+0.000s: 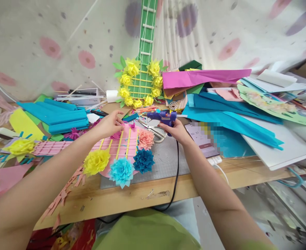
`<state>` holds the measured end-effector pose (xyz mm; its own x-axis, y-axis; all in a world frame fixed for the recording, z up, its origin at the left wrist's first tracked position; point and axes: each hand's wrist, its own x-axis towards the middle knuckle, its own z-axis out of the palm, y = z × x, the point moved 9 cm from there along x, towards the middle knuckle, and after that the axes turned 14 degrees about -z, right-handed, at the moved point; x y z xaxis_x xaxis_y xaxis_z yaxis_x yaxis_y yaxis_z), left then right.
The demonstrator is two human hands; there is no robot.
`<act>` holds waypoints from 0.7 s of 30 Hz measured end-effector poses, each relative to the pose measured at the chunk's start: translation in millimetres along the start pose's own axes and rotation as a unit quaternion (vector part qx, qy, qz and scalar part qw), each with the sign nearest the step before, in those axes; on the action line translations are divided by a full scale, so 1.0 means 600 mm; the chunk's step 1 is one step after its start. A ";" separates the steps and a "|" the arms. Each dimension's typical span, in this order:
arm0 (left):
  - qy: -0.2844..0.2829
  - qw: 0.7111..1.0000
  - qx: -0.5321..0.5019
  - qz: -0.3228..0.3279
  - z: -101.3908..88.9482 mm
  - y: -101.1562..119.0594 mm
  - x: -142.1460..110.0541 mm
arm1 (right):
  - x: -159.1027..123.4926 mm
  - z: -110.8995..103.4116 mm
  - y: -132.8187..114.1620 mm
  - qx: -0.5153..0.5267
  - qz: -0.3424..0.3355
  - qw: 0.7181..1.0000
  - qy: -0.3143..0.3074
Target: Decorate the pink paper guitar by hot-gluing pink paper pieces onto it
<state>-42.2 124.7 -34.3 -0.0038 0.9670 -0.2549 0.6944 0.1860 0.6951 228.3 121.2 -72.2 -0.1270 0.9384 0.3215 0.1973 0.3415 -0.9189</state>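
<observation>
Cluttered tbl [111, 198], floral curtain [101, 24], R hand [178, 130] round glue gun [166, 117], L hand [110, 124] grip unclear

The light brown wooden table [111, 200] carries a flat grey cutting mat [168, 163], on which lies the flower-trimmed body of a pink paper guitar [123, 147]. Narrow pink paper scraps [62, 197] lie at the left, a large white sheet [285, 147] at the right.

Left arm [52, 170] in from lower left; left hand [110, 123] left of centre, fingers [118, 113] bent, parted. Right arm [212, 177] up from lower right; right hand [177, 131] right of centre, curled, gripping.
</observation>
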 end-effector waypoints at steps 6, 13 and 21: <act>0.009 0.998 0.054 -0.038 0.021 0.014 -0.011 | 0.007 0.052 -0.059 -0.047 -0.084 0.986 -0.137; -0.019 0.993 0.071 -0.090 0.025 0.015 -0.025 | 0.005 0.076 -0.068 -0.106 -0.104 0.973 -0.178; -0.049 0.991 -0.011 -0.127 0.032 0.004 -0.019 | 0.011 0.085 -0.081 -0.151 -0.116 0.964 -0.184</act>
<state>-26.7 110.7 -42.8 -0.1063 0.8674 -0.4862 0.6644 0.4257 0.6143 168.2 108.2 -37.4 -0.5262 0.7720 0.3565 0.3896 0.5915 -0.7059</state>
